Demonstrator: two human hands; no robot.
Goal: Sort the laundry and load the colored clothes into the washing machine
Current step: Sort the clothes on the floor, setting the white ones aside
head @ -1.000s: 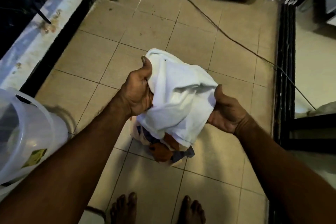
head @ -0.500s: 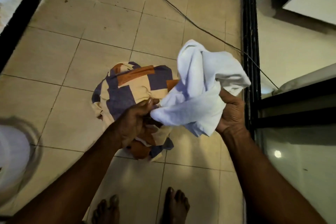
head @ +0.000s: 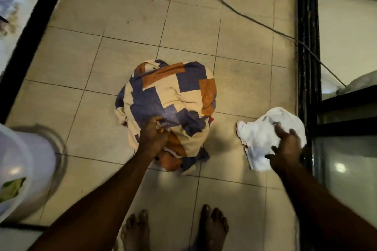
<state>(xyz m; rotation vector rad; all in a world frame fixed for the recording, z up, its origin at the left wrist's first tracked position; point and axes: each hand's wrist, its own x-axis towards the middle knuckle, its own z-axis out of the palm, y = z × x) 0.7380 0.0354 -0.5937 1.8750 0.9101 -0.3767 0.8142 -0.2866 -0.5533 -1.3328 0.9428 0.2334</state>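
Since half a second ago the white cloth has gone from being held up in front of the person to lying low at the right, over the floor tiles just beside the black door frame; whether it rests fully on the floor cannot be told. Nearest the camera, two bare feet stand on the tiles. Both arms reach forward and down. At the right, the right hand is spread above the near edge of the white cloth, its grip wide with fingers splayed; whether it touches the cloth cannot be told. At the centre, the left hand has its grip closed on a fold of the colored bundle, a heap of cream, blue and orange patchwork fabric sitting on the floor, well apart from the white cloth. A white plastic bucket stands at the left edge, blurred. Further off, a dark cable runs across the tiles toward the door frame, and a pale ledge with a black border lines the far left
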